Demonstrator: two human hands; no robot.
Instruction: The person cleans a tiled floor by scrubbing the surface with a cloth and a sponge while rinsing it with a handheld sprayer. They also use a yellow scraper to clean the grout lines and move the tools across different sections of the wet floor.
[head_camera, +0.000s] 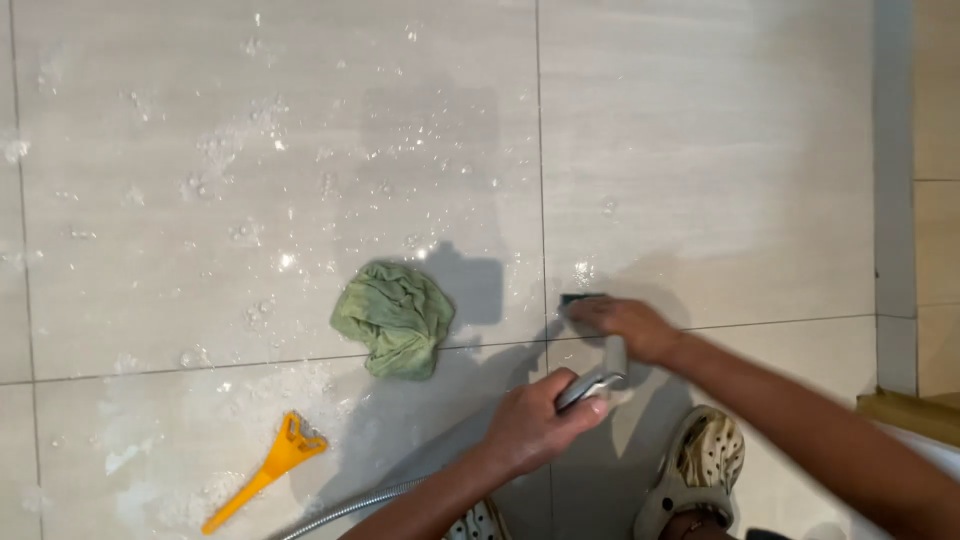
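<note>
Far left of my left hand (535, 425) lies an orange scraper (265, 470); a crumpled green rag (395, 318) sits up-left of it. That hand is closed around a sprayer (592, 383), its hose (350, 508) trailing left. My right hand (628, 325) presses a dark pad (580, 299) flat on the wet tiles (720, 150).

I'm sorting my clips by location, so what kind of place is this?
Probably a bathroom or other wet room with a tiled floor: soapy water lies on the tiles, the left hand holds a hose sprayer, and a green rag lies nearby.
</note>
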